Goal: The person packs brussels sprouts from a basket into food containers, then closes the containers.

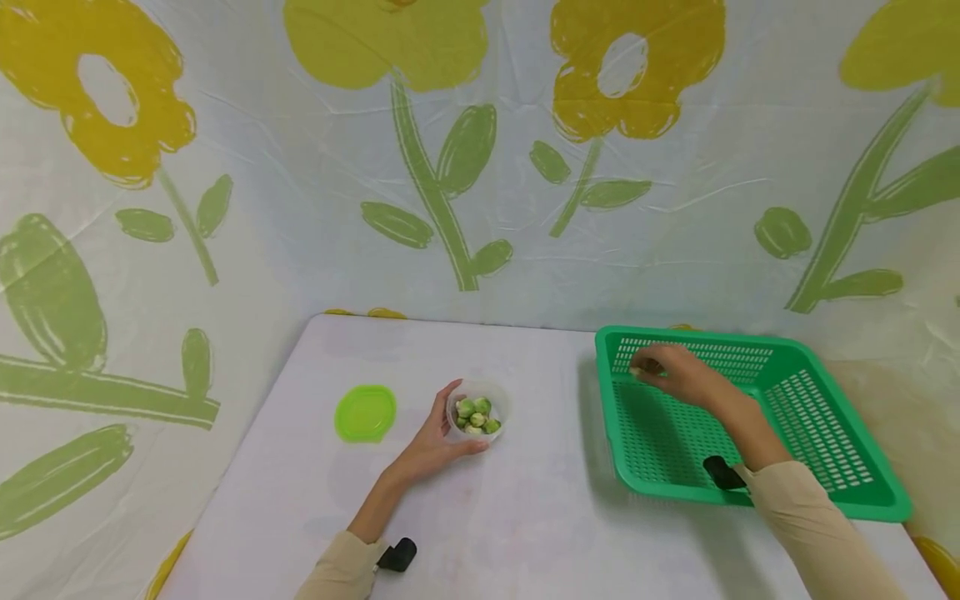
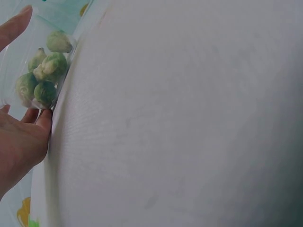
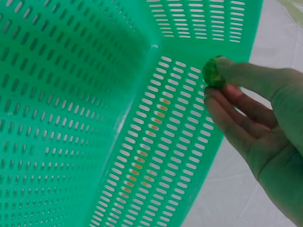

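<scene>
In the head view my left hand (image 1: 437,440) holds a clear round tub (image 1: 504,407) on the table, its thumb and fingers curved around the sides. Several Brussels sprouts (image 1: 477,417) lie inside the tub; the left wrist view shows these sprouts (image 2: 49,68) through the clear wall. Over the green basket (image 1: 611,433) at the right, my right hand (image 1: 681,375) pinches one Brussels sprout (image 3: 214,73) between thumb and fingertips, above the basket's floor. In the right wrist view that sprout is near the basket's rim.
A bright green lid (image 1: 365,413) lies flat on the white table (image 1: 525,533), left of the tub. The basket has slotted walls and stands at the table's right side. Behind the table hangs a flower-printed cloth (image 1: 322,167).
</scene>
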{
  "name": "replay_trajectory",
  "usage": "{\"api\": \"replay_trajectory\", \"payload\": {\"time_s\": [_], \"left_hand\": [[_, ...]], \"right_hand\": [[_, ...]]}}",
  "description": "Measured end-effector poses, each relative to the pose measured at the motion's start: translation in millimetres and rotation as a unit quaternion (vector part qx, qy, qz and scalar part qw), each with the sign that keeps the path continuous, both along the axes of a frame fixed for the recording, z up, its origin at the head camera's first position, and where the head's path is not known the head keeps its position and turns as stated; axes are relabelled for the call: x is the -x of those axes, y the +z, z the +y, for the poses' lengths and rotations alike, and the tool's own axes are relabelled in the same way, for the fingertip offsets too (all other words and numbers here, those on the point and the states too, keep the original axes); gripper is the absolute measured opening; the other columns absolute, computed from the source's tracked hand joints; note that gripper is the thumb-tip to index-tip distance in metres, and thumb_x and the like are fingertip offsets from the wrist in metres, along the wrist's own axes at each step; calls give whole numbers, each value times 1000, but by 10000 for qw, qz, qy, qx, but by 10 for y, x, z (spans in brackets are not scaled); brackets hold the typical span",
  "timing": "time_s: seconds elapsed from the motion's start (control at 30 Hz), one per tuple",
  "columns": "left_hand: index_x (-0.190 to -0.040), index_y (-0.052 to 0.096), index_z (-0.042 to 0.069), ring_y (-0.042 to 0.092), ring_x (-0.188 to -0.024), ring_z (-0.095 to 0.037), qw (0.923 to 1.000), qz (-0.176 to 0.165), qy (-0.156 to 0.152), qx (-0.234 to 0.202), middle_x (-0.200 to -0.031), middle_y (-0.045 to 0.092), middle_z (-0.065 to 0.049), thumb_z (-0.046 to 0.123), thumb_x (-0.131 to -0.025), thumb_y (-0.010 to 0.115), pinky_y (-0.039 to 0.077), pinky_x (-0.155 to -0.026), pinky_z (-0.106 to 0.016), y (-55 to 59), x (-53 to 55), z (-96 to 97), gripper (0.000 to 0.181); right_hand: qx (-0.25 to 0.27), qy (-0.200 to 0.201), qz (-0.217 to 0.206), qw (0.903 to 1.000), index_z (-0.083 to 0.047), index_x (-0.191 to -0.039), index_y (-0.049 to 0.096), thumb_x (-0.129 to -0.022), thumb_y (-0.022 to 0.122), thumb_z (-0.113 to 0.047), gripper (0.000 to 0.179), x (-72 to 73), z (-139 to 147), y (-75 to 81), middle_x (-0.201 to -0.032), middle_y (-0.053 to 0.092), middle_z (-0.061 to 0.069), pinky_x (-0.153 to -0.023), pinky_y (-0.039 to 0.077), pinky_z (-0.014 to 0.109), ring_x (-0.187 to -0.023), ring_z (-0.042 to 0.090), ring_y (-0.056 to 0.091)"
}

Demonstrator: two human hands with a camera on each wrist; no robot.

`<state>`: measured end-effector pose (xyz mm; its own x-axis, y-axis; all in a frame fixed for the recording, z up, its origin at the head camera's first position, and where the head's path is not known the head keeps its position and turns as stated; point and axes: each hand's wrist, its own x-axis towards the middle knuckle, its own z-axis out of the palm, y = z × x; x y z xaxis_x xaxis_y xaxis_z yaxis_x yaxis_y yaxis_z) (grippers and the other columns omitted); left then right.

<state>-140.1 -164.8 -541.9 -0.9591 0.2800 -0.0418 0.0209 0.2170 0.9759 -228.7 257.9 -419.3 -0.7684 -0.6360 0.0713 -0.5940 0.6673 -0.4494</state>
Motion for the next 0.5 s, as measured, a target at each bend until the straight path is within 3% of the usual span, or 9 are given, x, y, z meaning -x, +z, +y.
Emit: {"api": "replay_trajectory", "payload": {"time_s": [0.5], "left_hand": [[-165, 12, 25, 18, -155, -27, 10000, 9, -8, -61, -168, 20, -13, 29, -85, 88, 19, -123, -58, 6, -9, -13, 111]], "right_hand": [[386, -259, 602, 9971, 3, -111, 72, -93, 73, 2, 18, -134, -135, 198, -103, 71, 11, -77, 59, 45, -90, 29, 70]]}}
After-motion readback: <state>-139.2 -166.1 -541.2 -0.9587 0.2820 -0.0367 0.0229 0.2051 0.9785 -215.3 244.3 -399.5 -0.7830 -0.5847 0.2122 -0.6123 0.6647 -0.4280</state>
